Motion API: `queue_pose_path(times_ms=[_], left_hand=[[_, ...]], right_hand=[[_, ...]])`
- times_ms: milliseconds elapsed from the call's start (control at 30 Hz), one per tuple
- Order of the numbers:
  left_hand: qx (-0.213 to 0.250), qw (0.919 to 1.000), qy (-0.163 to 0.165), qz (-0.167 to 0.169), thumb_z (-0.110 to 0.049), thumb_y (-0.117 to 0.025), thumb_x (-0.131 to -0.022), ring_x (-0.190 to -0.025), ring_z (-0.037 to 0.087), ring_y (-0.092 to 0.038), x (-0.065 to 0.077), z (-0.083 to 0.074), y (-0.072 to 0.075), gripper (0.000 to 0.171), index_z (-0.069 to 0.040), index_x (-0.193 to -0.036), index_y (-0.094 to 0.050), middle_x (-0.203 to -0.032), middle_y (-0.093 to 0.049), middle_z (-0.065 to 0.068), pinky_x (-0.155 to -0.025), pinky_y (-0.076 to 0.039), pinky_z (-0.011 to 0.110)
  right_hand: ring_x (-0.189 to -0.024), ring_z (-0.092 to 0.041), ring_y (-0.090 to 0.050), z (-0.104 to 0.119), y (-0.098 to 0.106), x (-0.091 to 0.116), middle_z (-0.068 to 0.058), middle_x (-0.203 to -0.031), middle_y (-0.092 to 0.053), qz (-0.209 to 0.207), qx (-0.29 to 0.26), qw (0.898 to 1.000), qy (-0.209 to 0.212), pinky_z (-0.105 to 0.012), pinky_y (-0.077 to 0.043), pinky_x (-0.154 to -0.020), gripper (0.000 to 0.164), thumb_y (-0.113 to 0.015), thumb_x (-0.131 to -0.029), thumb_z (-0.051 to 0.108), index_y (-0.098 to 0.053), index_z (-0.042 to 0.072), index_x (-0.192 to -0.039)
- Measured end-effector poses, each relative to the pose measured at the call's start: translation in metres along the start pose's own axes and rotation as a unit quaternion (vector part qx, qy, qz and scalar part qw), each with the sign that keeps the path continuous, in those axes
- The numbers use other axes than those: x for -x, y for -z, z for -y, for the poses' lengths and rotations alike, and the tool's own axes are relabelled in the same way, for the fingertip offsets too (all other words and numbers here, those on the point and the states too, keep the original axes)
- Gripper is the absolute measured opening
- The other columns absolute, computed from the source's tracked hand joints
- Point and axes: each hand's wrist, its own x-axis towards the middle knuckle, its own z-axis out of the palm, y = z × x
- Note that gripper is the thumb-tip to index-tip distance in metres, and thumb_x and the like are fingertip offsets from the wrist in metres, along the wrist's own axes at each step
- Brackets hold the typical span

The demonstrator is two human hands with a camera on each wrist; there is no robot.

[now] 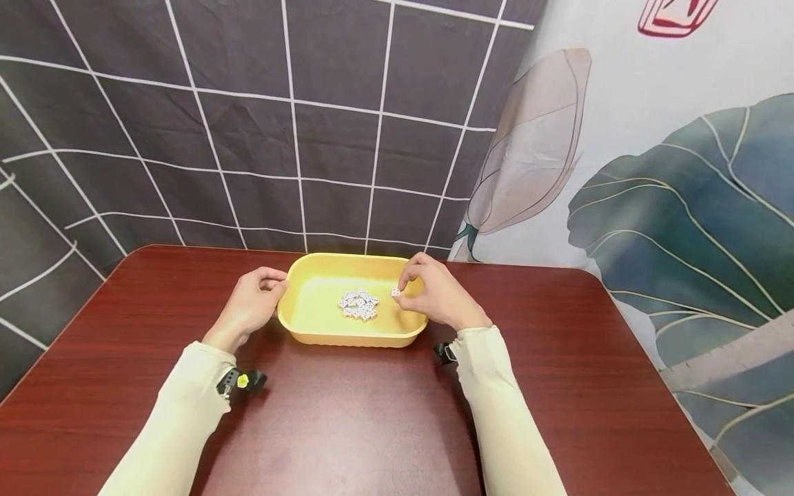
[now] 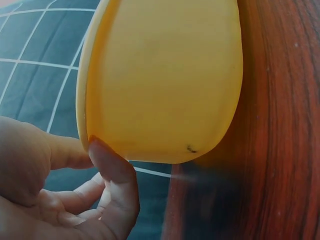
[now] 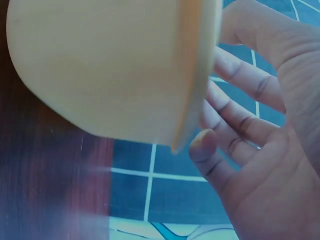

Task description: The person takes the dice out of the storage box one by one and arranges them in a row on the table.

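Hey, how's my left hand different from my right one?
Your left hand holds the yellow tray by its rim, while your right hand pinches a white die. Your left hand is at the tray's left end; your right hand reaches over its right end. Both hands come out of cream sleeves.

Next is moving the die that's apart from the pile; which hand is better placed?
The right hand, I'd judge: it pinches that die over the yellow tray, right of the pile of dice, while the left hand grips the tray's left end.
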Motion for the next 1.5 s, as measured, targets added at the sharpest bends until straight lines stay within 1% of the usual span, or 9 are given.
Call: queue_pose_path(times_ms=[67, 267, 433, 533, 700, 900, 1000, 1233, 1500], left_hand=[[-0.004, 1.0000, 0.001, 0.002, -0.012, -0.052, -0.105, -0.074, 0.011, -0.062, 0.000, 0.000, 0.000, 0.037, 0.012, -0.133, -0.051, -0.108, -0.062, 0.024, -0.061, -0.057, 0.022], [-0.018, 0.9998, 0.001, 0.010, -0.013, -0.051, -0.106, -0.073, 0.011, -0.061, 0.001, 0.000, 0.000, 0.037, 0.011, -0.135, -0.050, -0.112, -0.064, 0.027, -0.061, -0.055, 0.022], [-0.019, 0.9998, 0.001, 0.012, -0.014, -0.051, -0.106, -0.074, 0.012, -0.061, 0.001, 0.000, -0.001, 0.038, 0.010, -0.135, -0.051, -0.112, -0.064, 0.026, -0.061, -0.055, 0.022], [-0.015, 0.9998, 0.002, 0.014, -0.013, -0.051, -0.106, -0.074, 0.012, -0.062, 0.001, 0.000, -0.001, 0.038, 0.010, -0.135, -0.050, -0.112, -0.064, 0.026, -0.062, -0.056, 0.022], [-0.015, 0.9998, -0.001, 0.014, -0.014, -0.051, -0.106, -0.074, 0.012, -0.062, 0.001, 0.000, 0.000, 0.038, 0.011, -0.136, -0.050, -0.113, -0.063, 0.027, -0.062, -0.057, 0.022], [-0.020, 0.9997, -0.006, 0.012, -0.015, -0.052, -0.106, -0.074, 0.011, -0.062, -0.001, 0.002, 0.001, 0.039, 0.011, -0.136, -0.050, -0.115, -0.063, 0.029, -0.061, -0.057, 0.022], [-0.018, 0.9997, -0.004, 0.014, -0.015, -0.051, -0.106, -0.074, 0.010, -0.062, -0.002, 0.004, 0.001, 0.040, 0.011, -0.136, -0.050, -0.117, -0.063, 0.029, -0.061, -0.056, 0.022], [-0.013, 0.9998, -0.003, 0.016, -0.015, -0.050, -0.107, -0.072, 0.009, -0.062, -0.002, 0.004, 0.001, 0.040, 0.011, -0.136, -0.049, -0.113, -0.063, 0.027, -0.061, -0.056, 0.022], [-0.013, 0.9997, -0.003, 0.018, -0.015, -0.050, -0.107, -0.073, 0.008, -0.061, -0.001, 0.003, 0.001, 0.039, 0.011, -0.136, -0.049, -0.112, -0.063, 0.026, -0.062, -0.057, 0.022]], right_hand=[[-0.103, -0.024, -0.061, -0.002, 0.003, 0.002, -0.001, -0.105, -0.061, -0.002, -0.003, 1.000, 0.001, -0.035, -0.049, -0.095, 0.012, -0.082, -0.081, 0.018, -0.070, 0.014, -0.080], [-0.090, -0.030, -0.062, -0.009, 0.013, 0.009, -0.003, -0.102, -0.062, -0.007, -0.021, 1.000, 0.003, -0.031, -0.050, -0.075, 0.010, -0.081, -0.082, 0.015, -0.071, 0.013, -0.081], [-0.101, -0.021, -0.059, -0.015, 0.025, 0.015, -0.002, -0.104, -0.063, -0.014, -0.019, 0.999, -0.026, -0.033, -0.049, -0.084, 0.009, -0.082, -0.082, 0.016, -0.073, 0.015, -0.082], [-0.102, -0.018, -0.058, -0.019, 0.030, 0.019, -0.001, -0.104, -0.063, -0.017, -0.024, 0.999, -0.038, -0.035, -0.048, -0.089, 0.009, -0.082, -0.083, 0.018, -0.074, 0.015, -0.083], [-0.103, -0.018, -0.059, -0.028, 0.033, 0.022, 0.000, -0.104, -0.063, -0.020, -0.016, 0.998, -0.051, -0.036, -0.048, -0.095, 0.010, -0.083, -0.083, 0.019, -0.074, 0.016, -0.083], [-0.104, -0.023, -0.059, -0.042, 0.034, 0.024, -0.004, -0.103, -0.064, -0.015, 0.005, 0.997, -0.078, -0.038, -0.048, -0.094, 0.009, -0.082, -0.083, 0.019, -0.075, 0.015, -0.085], [-0.101, -0.024, -0.060, -0.048, 0.034, 0.026, -0.005, -0.101, -0.065, -0.012, 0.015, 0.995, -0.100, -0.037, -0.049, -0.091, 0.009, -0.081, -0.084, 0.021, -0.075, 0.015, -0.083], [-0.089, -0.020, -0.057, -0.060, 0.031, 0.029, -0.005, -0.095, -0.067, -0.001, 0.017, 0.990, -0.143, -0.031, -0.048, -0.075, 0.011, -0.082, -0.084, 0.022, -0.074, 0.014, -0.081], [-0.077, -0.018, -0.057, -0.072, 0.026, 0.031, -0.002, -0.084, -0.070, 0.020, 0.015, 0.986, -0.163, -0.029, -0.047, -0.068, 0.009, -0.082, -0.083, 0.018, -0.074, 0.015, -0.080]])
